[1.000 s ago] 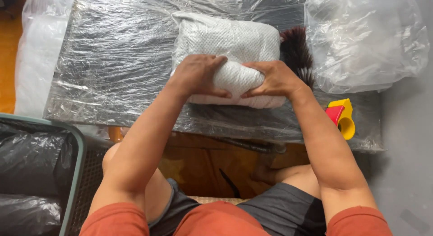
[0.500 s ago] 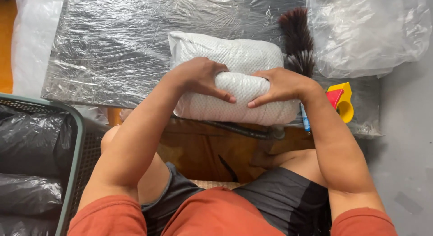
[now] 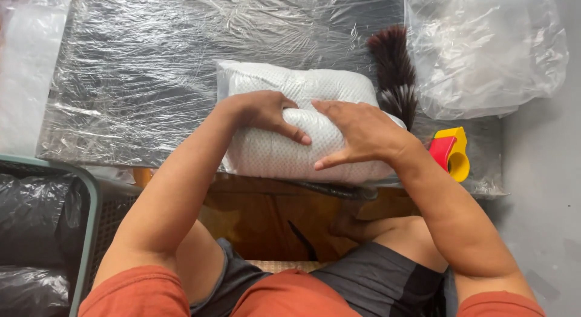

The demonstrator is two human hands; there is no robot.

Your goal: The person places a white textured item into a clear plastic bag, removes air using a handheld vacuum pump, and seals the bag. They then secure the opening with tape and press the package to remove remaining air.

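Both hands were on the white bundle (image 3: 302, 132), a soft, dimpled white roll sealed in clear film, lying on the near edge of the low table (image 3: 151, 81), which was covered in crinkled plastic wrap. Left hand (image 3: 266, 114) lay on top of the bundle, fingers curled and pressing into the fold across its middle; not a closed grasp, more a press. Right hand (image 3: 357, 132) was flat and spread on the bundle's right half, fingers open, thumb pointing back toward the body, palm down on it. Bundle sat on the table, not lifted. A dark feather duster (image 3: 396, 75) lay just behind the bundle's right end, touching or nearly so. A red and yellow tape dispenser (image 3: 451, 153) sat near the right wrist. A clear plastic bag (image 3: 484, 50) sat at far right. Green-rimmed basket (image 3: 88, 214) with black bags at near left.
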